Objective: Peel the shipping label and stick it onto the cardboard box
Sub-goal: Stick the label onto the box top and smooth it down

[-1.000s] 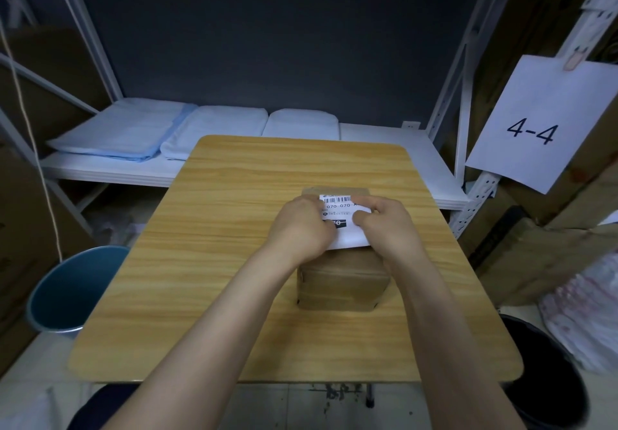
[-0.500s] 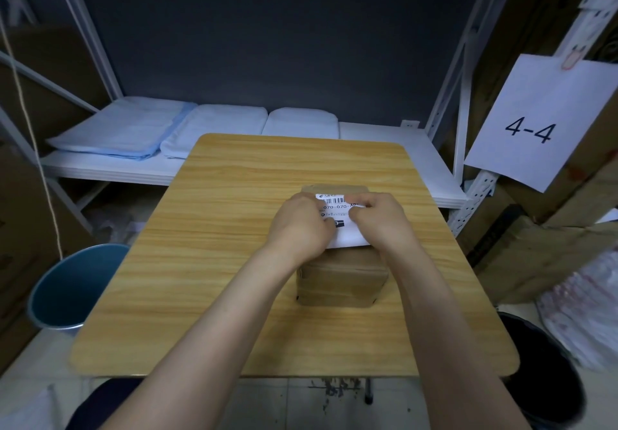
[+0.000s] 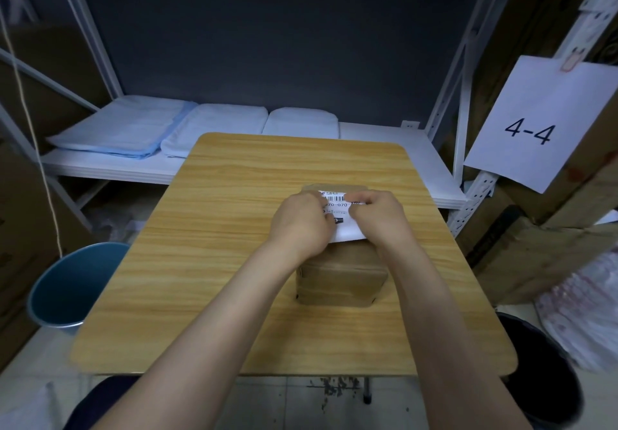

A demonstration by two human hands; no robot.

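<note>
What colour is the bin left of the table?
Blue, seen best in the head view.

Your surface shows a smooth wood-grain top with a faint sheen. The box on it is matt brown cardboard, slightly creased. The label under your hands is smooth white paper with black print. Behind, the shelf frame looks like white-painted metal and carries soft folded cloth. The bin looks like smooth blue plastic.
</note>
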